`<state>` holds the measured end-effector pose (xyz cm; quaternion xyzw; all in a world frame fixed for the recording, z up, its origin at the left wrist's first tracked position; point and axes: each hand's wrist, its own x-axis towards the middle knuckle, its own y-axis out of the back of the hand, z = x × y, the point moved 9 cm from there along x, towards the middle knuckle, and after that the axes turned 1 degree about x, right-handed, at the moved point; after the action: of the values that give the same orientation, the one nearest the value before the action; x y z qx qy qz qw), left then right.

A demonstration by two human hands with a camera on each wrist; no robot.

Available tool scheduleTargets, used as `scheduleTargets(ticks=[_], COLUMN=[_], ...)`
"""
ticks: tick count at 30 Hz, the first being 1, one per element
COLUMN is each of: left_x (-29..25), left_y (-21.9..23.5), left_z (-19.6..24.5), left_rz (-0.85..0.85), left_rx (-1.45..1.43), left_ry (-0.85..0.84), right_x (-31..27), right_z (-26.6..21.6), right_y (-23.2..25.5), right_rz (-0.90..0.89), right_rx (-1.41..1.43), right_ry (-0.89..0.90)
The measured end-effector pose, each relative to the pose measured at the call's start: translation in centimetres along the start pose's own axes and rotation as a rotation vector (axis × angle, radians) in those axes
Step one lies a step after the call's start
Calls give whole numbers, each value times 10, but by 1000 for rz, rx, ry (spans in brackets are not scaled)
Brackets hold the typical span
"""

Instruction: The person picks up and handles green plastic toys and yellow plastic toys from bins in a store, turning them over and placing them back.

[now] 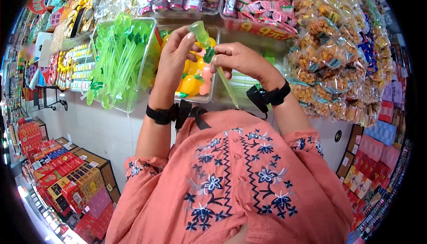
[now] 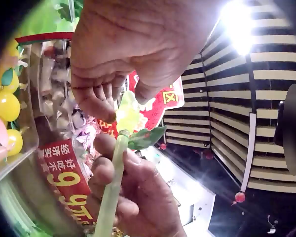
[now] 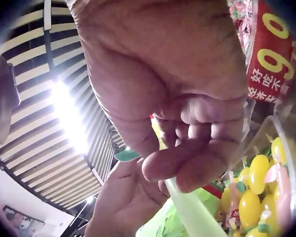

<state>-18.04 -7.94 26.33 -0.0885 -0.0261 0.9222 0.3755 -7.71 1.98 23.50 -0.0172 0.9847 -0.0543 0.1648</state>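
A translucent pale-green stick (image 1: 227,87) with a flared, flower-like top (image 1: 199,30) and a dark green leaf (image 1: 208,54) slants in front of the torso. My right hand (image 1: 243,60) pinches its stem just below the leaf, between thumb and fingers. At the upper end is my left hand (image 1: 174,52), its thumb and curled fingertips close about the flared top; the left wrist view shows the yellowish-green bulb (image 2: 127,114) between them. Below the right fingers the long stem (image 3: 195,215) runs on, bare and straight.
A clear bin (image 1: 153,23) of similar green sticks (image 1: 118,57) stands left of the hands. Under them is a bin with yellow fruit-shaped pieces (image 1: 191,85). Bagged snacks (image 1: 324,52) pile up at right, and a red price sign (image 1: 262,28) lies behind.
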Motion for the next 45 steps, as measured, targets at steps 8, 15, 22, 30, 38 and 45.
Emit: scheduleTargets(ticks=[8,15,22,30,38,45], left_x=[10,10,11,15,16,5], left_y=[-4,0,-5,-11,-1,-3], left_z=[-31,-56,-76,-97,-128,-128], left_rz=[-62,22,-9,-76,8,-37], left_rx=[-78,-105,-142,-260,-110,-1], left_ry=[107,222,275,282,326,368], right_x=[-4,-6,-10,-21,-25,-21], right_z=[20,40,51,50,81,131], right_y=[1,19,41,62,85,129], right_rz=[-40,91,265,490,612,724], right_rx=[-40,-219,-354,-622,-741,-979], right_ry=[-72,-140,-73,103,53,-180])
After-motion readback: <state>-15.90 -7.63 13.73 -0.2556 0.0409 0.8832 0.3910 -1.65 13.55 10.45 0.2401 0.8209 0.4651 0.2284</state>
